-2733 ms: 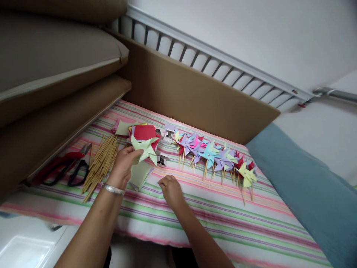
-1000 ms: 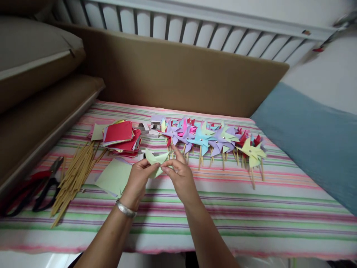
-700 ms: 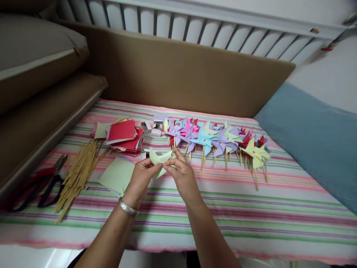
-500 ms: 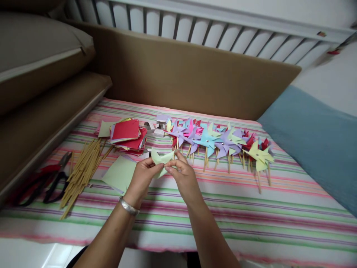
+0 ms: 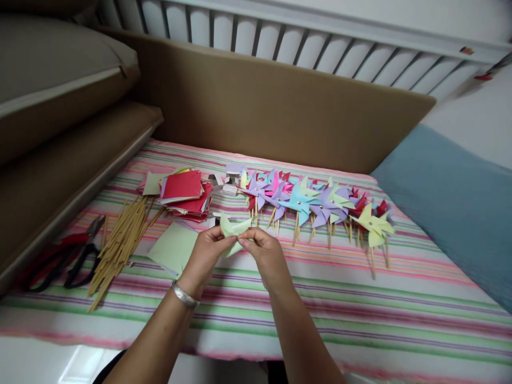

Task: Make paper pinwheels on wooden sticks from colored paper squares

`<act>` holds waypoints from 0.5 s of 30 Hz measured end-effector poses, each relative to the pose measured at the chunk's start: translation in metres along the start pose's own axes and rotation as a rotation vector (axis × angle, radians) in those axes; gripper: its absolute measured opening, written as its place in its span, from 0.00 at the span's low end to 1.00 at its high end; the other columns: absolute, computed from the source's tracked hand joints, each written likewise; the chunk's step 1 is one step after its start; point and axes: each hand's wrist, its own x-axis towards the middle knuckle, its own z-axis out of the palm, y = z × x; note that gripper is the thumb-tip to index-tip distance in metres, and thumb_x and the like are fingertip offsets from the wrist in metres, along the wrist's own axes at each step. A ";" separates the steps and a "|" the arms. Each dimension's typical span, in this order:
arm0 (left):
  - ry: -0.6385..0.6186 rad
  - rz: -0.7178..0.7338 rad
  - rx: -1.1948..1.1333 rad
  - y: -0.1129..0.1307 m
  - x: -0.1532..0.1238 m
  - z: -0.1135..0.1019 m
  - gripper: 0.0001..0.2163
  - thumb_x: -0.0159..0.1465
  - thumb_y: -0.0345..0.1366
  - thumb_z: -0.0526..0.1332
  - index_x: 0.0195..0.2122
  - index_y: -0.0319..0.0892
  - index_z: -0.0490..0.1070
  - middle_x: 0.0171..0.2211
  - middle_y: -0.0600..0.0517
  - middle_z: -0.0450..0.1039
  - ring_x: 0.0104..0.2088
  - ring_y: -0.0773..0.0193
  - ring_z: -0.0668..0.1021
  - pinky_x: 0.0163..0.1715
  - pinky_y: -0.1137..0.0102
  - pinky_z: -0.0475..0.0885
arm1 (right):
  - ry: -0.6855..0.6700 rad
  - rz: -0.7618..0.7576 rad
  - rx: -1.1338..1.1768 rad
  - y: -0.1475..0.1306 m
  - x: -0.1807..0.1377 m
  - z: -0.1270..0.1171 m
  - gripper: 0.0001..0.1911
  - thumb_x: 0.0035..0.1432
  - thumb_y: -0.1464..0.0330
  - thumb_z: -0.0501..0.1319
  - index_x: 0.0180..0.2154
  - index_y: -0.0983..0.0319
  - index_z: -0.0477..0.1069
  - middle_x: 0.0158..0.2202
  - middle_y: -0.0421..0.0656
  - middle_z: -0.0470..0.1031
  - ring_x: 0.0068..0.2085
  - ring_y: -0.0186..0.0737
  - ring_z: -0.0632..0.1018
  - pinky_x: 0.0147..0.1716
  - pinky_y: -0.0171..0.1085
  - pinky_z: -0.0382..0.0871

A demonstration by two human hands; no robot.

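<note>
A pale green paper pinwheel (image 5: 236, 228), its corners folded in, is pinched between my two hands above the striped cloth. My left hand (image 5: 209, 249) is closed on its left side, with a silver bracelet at the wrist. At its centre and right side, my right hand (image 5: 264, 252) closes thumb and fingers on the paper. Whether a pin sits between the fingertips is too small to tell. Flat pale green paper sheets (image 5: 173, 246) lie just left of my left hand. Beyond my hands stands a stack of coloured paper squares (image 5: 183, 186), red on top.
Finished pinwheels on sticks (image 5: 300, 200) lie in a long row behind and to the right. Wooden sticks (image 5: 120, 248) are heaped at left beside black-handled scissors (image 5: 82, 261). Small paper boxes (image 5: 229, 181) sit near the stack. A brown board (image 5: 260, 101) closes off the back.
The fingers of my right hand have drawn in toward the pinwheel's centre, and the paper is turned slightly. The whole view has shifted a little; the other things lie as before.
</note>
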 end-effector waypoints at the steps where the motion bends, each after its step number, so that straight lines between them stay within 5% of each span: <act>1: 0.001 -0.006 -0.005 -0.001 0.000 0.000 0.10 0.47 0.36 0.68 0.30 0.39 0.78 0.25 0.52 0.76 0.26 0.66 0.74 0.29 0.73 0.65 | 0.006 0.008 0.002 0.000 0.000 0.000 0.03 0.47 0.68 0.63 0.27 0.60 0.75 0.30 0.39 0.75 0.36 0.40 0.74 0.39 0.38 0.66; 15: 0.026 -0.049 -0.025 -0.007 -0.001 0.002 0.10 0.46 0.34 0.69 0.30 0.39 0.77 0.24 0.53 0.76 0.25 0.67 0.74 0.28 0.73 0.65 | 0.067 0.116 0.118 0.000 0.000 0.001 0.03 0.41 0.69 0.66 0.23 0.61 0.75 0.23 0.38 0.75 0.27 0.35 0.72 0.29 0.35 0.63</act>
